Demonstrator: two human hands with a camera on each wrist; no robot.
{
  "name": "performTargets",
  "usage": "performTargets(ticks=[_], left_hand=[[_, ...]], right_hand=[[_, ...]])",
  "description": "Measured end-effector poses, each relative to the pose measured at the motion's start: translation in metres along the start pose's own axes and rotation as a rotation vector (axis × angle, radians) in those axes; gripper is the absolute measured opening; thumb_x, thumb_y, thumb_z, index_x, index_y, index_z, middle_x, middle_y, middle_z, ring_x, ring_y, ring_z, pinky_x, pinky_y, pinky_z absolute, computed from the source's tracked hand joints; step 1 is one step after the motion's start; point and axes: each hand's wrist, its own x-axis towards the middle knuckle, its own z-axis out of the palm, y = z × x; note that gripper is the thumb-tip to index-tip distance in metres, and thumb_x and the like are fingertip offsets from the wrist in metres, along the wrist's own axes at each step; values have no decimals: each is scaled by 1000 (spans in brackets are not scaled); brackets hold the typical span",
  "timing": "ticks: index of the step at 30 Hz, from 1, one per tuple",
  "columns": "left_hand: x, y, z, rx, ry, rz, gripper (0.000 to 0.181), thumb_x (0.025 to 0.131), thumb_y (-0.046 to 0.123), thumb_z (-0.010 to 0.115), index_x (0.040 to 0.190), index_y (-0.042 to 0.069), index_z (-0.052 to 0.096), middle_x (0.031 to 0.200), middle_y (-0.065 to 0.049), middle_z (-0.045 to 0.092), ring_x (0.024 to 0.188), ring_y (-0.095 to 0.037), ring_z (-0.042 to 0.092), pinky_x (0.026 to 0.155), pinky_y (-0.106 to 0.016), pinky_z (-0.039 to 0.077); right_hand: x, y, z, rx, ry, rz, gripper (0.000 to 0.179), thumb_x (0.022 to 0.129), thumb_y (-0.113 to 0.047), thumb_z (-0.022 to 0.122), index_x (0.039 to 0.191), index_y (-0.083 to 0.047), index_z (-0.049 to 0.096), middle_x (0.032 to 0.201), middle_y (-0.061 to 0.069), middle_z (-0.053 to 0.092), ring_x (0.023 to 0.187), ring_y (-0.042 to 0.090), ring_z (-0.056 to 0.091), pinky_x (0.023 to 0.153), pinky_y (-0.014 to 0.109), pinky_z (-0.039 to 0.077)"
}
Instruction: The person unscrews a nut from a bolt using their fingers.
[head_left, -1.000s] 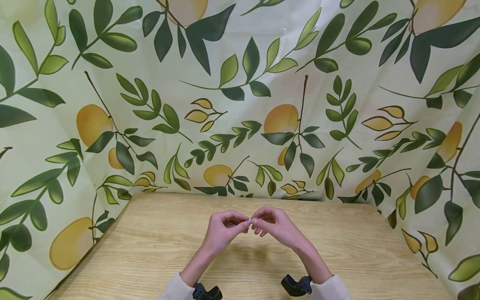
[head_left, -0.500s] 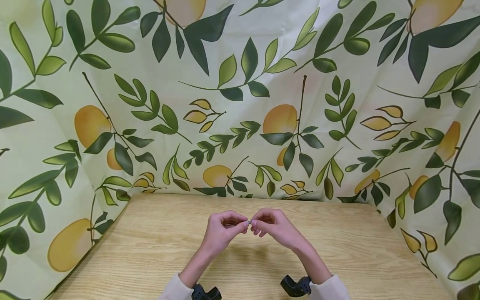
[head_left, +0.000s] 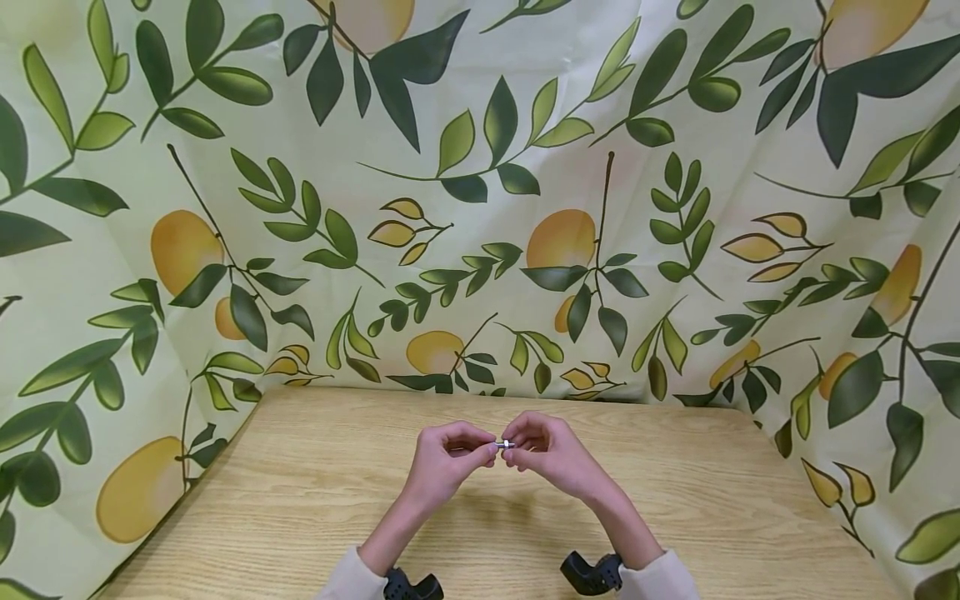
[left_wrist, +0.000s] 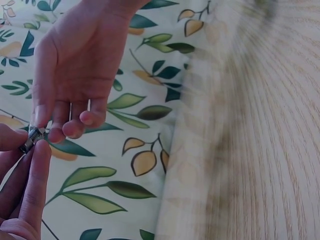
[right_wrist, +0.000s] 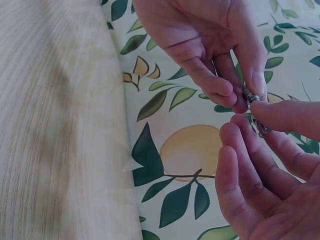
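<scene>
Between the two hands, above the table, a small silver metal bolt (head_left: 501, 446) lies roughly level. My left hand (head_left: 441, 462) pinches its left end between thumb and forefinger; threads show on the bolt (left_wrist: 33, 138) in the left wrist view. A wider collar, which looks like a nut (head_left: 508, 444), sits toward the bolt's right end. My right hand (head_left: 551, 454) has its thumb and forefinger curled on either side of this nut. In the right wrist view the right thumb (right_wrist: 290, 117) covers part of the metal, and the right hand's other fingers are loosely bent.
A light wood-grain table (head_left: 315, 500) lies under the hands. Cloth printed with fruit and leaves (head_left: 480, 275) stands behind the table and along both sides. Each wrist carries a black camera mount (head_left: 592, 573) near its pale sleeve.
My right thumb and forefinger have spread slightly, and the wider metal collar between them now shows. The left hand keeps its pinch and has hardly moved.
</scene>
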Motion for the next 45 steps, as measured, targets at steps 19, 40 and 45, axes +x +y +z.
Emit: performTargets(ticks=[19, 40, 45], left_hand=[[0, 0, 0, 34, 3, 13, 18, 91, 10, 78, 101, -6, 76, 96, -24, 77, 75, -10, 75, 77, -26, 65], [1, 1, 0, 7, 13, 2, 15, 90, 5, 78, 99, -6, 77, 97, -26, 76, 75, -9, 75, 76, -28, 66], [1, -1, 0, 20, 14, 15, 16, 90, 7, 79, 99, -7, 76, 95, -26, 76, 75, -10, 75, 76, -27, 65]], right_hand=[[1, 3, -4, -43, -109, 1, 31, 108, -20, 54, 103, 7, 69, 94, 22, 73, 82, 15, 70, 71, 31, 63], [0, 0, -3, -13, -30, -11, 22, 96, -10, 70, 113, 4, 66, 95, 19, 71, 80, 16, 69, 70, 30, 61], [0, 1, -4, -39, -54, 20, 25, 102, -20, 64, 112, 3, 69, 94, 16, 73, 80, 17, 70, 70, 31, 62]])
